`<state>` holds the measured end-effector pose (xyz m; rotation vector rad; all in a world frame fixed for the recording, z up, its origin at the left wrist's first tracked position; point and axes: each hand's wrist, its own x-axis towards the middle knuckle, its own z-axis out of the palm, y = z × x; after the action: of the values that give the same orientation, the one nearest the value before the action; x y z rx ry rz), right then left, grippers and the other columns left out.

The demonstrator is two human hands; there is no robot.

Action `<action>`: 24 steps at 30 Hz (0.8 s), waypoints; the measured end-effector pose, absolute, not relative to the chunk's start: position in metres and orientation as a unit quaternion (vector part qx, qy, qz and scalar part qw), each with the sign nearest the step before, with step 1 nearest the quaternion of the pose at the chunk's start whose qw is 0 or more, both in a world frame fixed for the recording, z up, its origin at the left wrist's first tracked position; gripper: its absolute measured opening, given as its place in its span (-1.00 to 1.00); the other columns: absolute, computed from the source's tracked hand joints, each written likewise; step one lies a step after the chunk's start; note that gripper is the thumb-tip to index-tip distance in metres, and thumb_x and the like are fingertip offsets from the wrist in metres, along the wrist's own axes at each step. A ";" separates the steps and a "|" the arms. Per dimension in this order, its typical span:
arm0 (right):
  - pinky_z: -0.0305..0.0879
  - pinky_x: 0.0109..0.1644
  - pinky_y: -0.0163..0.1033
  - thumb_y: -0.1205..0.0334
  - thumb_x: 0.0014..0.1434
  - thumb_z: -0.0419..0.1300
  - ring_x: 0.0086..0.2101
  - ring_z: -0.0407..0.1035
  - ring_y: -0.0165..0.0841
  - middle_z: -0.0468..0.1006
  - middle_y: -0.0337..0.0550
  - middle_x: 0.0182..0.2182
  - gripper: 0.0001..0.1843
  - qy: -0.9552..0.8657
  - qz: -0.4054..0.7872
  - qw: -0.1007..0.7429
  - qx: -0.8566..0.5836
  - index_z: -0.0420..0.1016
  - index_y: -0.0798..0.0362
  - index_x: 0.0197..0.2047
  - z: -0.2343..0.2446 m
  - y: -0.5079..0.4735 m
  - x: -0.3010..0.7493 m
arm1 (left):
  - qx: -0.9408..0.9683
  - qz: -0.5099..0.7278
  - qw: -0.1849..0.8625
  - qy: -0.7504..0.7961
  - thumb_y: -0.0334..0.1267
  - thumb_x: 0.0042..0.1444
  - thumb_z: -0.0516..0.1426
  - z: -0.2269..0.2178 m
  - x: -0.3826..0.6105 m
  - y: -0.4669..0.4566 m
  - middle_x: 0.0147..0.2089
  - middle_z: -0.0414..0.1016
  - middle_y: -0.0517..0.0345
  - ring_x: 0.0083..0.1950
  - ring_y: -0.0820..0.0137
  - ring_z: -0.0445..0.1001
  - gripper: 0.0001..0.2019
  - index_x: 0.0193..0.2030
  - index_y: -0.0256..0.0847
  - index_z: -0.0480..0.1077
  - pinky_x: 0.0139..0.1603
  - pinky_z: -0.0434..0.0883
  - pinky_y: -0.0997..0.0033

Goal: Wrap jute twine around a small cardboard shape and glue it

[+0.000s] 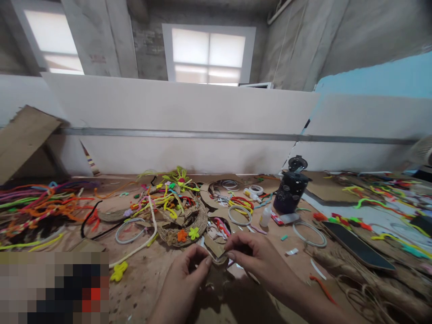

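Note:
Low in the middle of the head view, a small cardboard piece [215, 246] with a pale curved edge lies between my two hands. My left hand [192, 270] pinches at its lower left, thumb against forefinger. From the other side, my right hand [251, 254] grips its right corner in a similar pinch. Exactly what the fingertips close on is partly hidden. Just beyond my left hand lies a twine-wrapped wreath [199, 225], bearing an orange pipe-cleaner flower [182, 236] and a yellow-green flower [194, 233]. A loose yellow flower [119, 271] rests on the table to the left.
Tangled pipe cleaners [43, 207] cover the left side. Beyond my right hand are a small white bottle [265, 217], a dark open-lidded bottle [290, 191] and a white ring [309, 234]. A dark phone-like slab [357, 245] and twine [364, 292] lie at right. A white partition [189, 110] backs the table.

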<state>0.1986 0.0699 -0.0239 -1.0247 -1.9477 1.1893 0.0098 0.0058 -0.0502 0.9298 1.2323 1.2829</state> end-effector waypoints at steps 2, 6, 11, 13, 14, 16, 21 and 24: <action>0.25 -0.31 -0.32 0.25 0.14 0.28 -0.39 0.43 -0.35 0.59 -0.24 -0.42 -0.90 -0.747 0.445 0.307 -0.388 0.60 0.06 -0.27 -0.026 0.070 0.199 | 0.393 0.537 0.534 0.521 0.00 -0.02 0.38 -0.049 0.009 0.006 -0.46 0.45 0.20 -0.46 0.45 0.40 -0.68 -0.39 -0.22 0.49 -0.43 0.36 0.51; 0.21 -0.34 -0.35 0.27 0.11 0.32 -0.39 0.40 -0.38 0.58 -0.26 -0.44 -0.93 -0.745 0.447 0.290 -0.401 0.62 0.06 -0.30 -0.031 0.070 0.198 | 0.388 0.530 0.547 0.518 0.02 -0.04 0.38 -0.048 0.009 0.007 -0.44 0.47 0.18 -0.48 0.44 0.39 -0.66 -0.39 -0.21 0.49 -0.43 0.36 0.48; 0.14 -0.40 -0.38 0.27 0.12 0.32 -0.44 0.37 -0.42 0.51 -0.30 -0.50 -0.94 -0.721 0.480 0.280 -0.414 0.55 0.08 -0.35 -0.035 0.069 0.196 | 0.410 0.508 0.547 0.523 0.03 -0.04 0.37 -0.044 0.011 0.005 -0.47 0.45 0.18 -0.47 0.42 0.39 -0.66 -0.42 -0.22 0.49 -0.45 0.33 0.48; 0.16 -0.39 -0.38 0.32 0.11 0.29 -0.44 0.39 -0.41 0.51 -0.30 -0.49 -0.98 -0.713 0.493 0.280 -0.412 0.54 0.07 -0.34 -0.036 0.068 0.195 | 0.427 0.492 0.550 0.522 0.06 -0.03 0.35 -0.044 0.011 0.004 -0.46 0.48 0.15 -0.44 0.37 0.43 -0.65 -0.39 -0.22 0.49 -0.43 0.35 0.45; 0.17 -0.38 -0.37 0.34 0.10 0.28 -0.44 0.39 -0.41 0.51 -0.30 -0.49 -0.98 -0.713 0.494 0.280 -0.412 0.54 0.07 -0.34 -0.035 0.067 0.195 | 0.439 0.482 0.548 0.524 0.05 -0.02 0.34 -0.044 0.010 0.004 -0.45 0.50 0.13 -0.42 0.34 0.45 -0.65 -0.37 -0.22 0.51 -0.41 0.36 0.44; 0.18 -0.37 -0.36 0.38 0.08 0.26 -0.43 0.38 -0.40 0.52 -0.28 -0.48 -0.95 -0.722 0.480 0.276 -0.414 0.55 0.08 -0.34 -0.034 0.065 0.195 | 0.461 0.464 0.532 0.538 0.00 -0.01 0.34 -0.045 0.010 0.004 -0.42 0.54 0.10 -0.39 0.30 0.48 -0.69 -0.33 -0.23 0.53 -0.38 0.36 0.42; 0.14 -0.37 -0.36 0.46 0.03 0.25 -0.41 0.36 -0.40 0.53 -0.27 -0.49 -0.88 -0.755 0.426 0.266 -0.422 0.58 0.09 -0.38 -0.031 0.060 0.192 | 0.476 0.447 0.495 0.573 -0.16 0.01 0.29 -0.046 0.011 0.004 -0.45 0.53 0.12 -0.37 0.30 0.47 -0.83 -0.39 -0.23 0.54 -0.35 0.35 0.42; 0.14 -0.39 -0.37 0.45 0.03 0.27 -0.43 0.35 -0.41 0.53 -0.28 -0.48 -0.86 -0.745 0.450 0.268 -0.412 0.59 0.09 -0.31 -0.033 0.061 0.191 | 0.471 0.451 0.497 0.573 -0.17 0.01 0.28 -0.046 0.012 0.004 -0.48 0.52 0.14 -0.43 0.33 0.47 -0.84 -0.42 -0.22 0.51 -0.38 0.35 0.43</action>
<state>0.1913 0.0606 -0.0326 -1.1118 -2.0101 1.2149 0.0121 0.0038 -0.0456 1.1393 1.3862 1.0915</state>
